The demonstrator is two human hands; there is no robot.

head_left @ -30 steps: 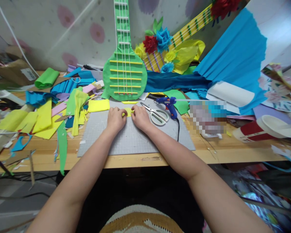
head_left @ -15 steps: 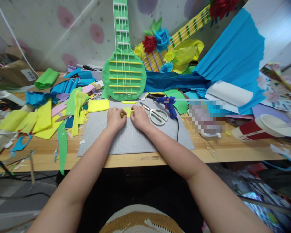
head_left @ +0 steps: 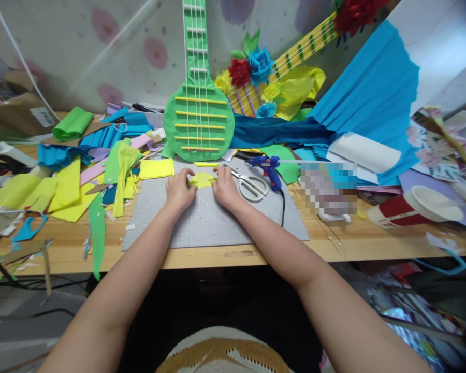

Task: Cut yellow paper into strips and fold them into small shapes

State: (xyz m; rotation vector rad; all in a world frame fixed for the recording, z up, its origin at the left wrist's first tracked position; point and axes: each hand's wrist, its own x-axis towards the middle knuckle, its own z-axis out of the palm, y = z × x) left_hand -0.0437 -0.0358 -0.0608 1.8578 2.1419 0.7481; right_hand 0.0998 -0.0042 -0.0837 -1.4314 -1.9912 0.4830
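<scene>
A small piece of yellow crepe paper (head_left: 202,180) lies low over the grey cutting mat (head_left: 213,223), stretched between my two hands. My left hand (head_left: 179,190) has its curled fingers and thumb at the paper's left end. At the right end, my right hand (head_left: 225,187) holds on with bent fingers; its thumb is mostly hidden. White-handled scissors (head_left: 252,186) lie just beyond my right hand, blades pointing towards it. A blue glue gun (head_left: 267,167) sits behind them. A folded yellow paper pad (head_left: 156,169) lies at the mat's back left corner, near my left hand.
A green paper-covered instrument (head_left: 199,124) stands behind the mat, with a flower-trimmed yellow one (head_left: 303,46) leaning beside it. Coloured paper scraps (head_left: 68,184) crowd the left. A red and white cup (head_left: 415,207) lies tipped at the right; the glue gun's cord (head_left: 283,207) crosses the mat.
My hands have moved slightly apart, and more of the yellow crepe paper shows between them. My left hand's fingers have loosened a little. The scissors and glue gun stay in place.
</scene>
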